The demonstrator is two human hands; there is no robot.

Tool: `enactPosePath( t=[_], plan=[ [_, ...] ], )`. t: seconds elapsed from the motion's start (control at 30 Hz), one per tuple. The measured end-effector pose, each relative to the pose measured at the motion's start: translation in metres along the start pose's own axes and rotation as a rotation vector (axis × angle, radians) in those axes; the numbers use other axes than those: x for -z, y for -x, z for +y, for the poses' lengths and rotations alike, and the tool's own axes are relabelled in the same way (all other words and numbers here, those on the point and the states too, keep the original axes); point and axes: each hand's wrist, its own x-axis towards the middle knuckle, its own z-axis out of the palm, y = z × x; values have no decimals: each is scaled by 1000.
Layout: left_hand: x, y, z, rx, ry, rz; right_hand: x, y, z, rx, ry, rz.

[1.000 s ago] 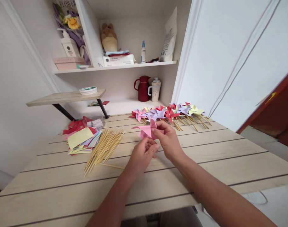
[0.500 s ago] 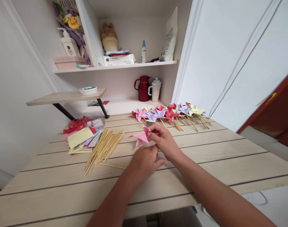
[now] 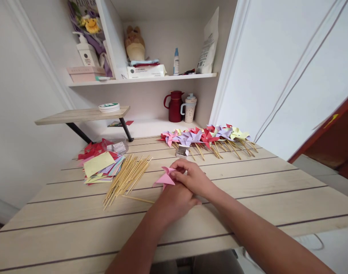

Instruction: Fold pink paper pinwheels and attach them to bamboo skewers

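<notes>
My right hand [image 3: 192, 178] pinches a folded pink paper pinwheel [image 3: 164, 177] just above the wooden table [image 3: 276, 190]. My left hand [image 3: 174, 201] lies low under the right one, knuckles up, close to a single loose bamboo stick [image 3: 136, 198]; whether it grips anything is hidden. A bundle of bamboo sticks [image 3: 126, 176] lies just left of the hands. Beyond them, a row of finished pinwheels on sticks [image 3: 208, 137] in pink, purple, red and yellow runs along the table's far edge.
A stack of coloured paper squares [image 3: 99, 167] sits at the left. A small box [image 3: 181, 152] lies before the pinwheels, a clear container [image 3: 118, 146] near the paper. A red jug [image 3: 174, 106] and a mug [image 3: 189, 108] stand behind, under a shelf with bottles.
Both hands have come down toward the table. The pink pinwheel moved lower and left with the right hand, and the left hand let go of it and dropped under the right.
</notes>
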Motion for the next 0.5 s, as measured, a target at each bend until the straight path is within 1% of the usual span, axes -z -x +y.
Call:
enactPosePath(
  t=[0.33,0.5],
  plan=[
    [3,1,5,46,10,-23,1,0,-3,-10,15,-42],
    [2,1,3,32,-17,-33,1,0,-4,-20,16,-58]
  ],
)
